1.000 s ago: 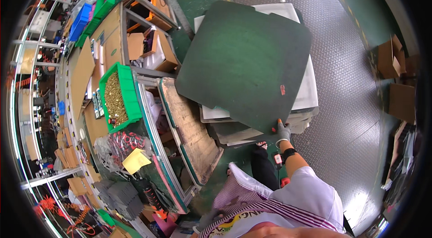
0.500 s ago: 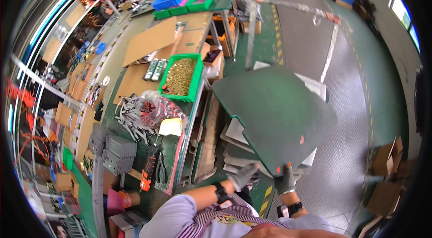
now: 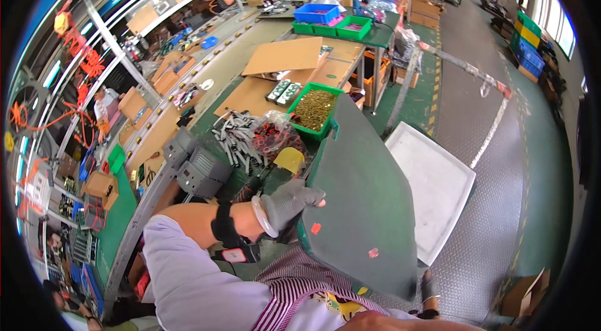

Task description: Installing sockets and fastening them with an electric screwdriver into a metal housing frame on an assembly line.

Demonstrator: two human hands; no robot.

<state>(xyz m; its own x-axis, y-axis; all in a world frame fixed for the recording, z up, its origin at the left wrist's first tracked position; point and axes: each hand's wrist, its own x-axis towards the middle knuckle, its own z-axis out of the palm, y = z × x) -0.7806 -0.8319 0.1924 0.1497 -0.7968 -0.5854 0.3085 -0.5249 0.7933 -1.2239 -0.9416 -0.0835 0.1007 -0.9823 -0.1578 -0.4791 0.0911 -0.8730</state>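
A large dark green board (image 3: 363,206) with cut corners and two small red-orange marks is tilted up in front of me. My left hand (image 3: 289,204), in a grey glove with bare fingertips, is closed on its left edge. At the lower right edge is my right hand (image 3: 430,293), gloved and mostly hidden; it seems to hold the board there. A white, tray-like panel (image 3: 432,190) with a raised rim lies just beyond the board's right side.
To the left, the workbench carries a green bin (image 3: 315,108) of brass-coloured small parts, a pile of grey strips (image 3: 236,140), bagged red parts (image 3: 275,137) and grey blocks (image 3: 203,171). A metal frame rail (image 3: 466,68) stands ahead on the right. Cartons (image 3: 523,293) sit lower right.
The green board has come up off the stack and tilted toward me, uncovering the white panel. My left hand has moved onto its left edge. The view has tipped upward.
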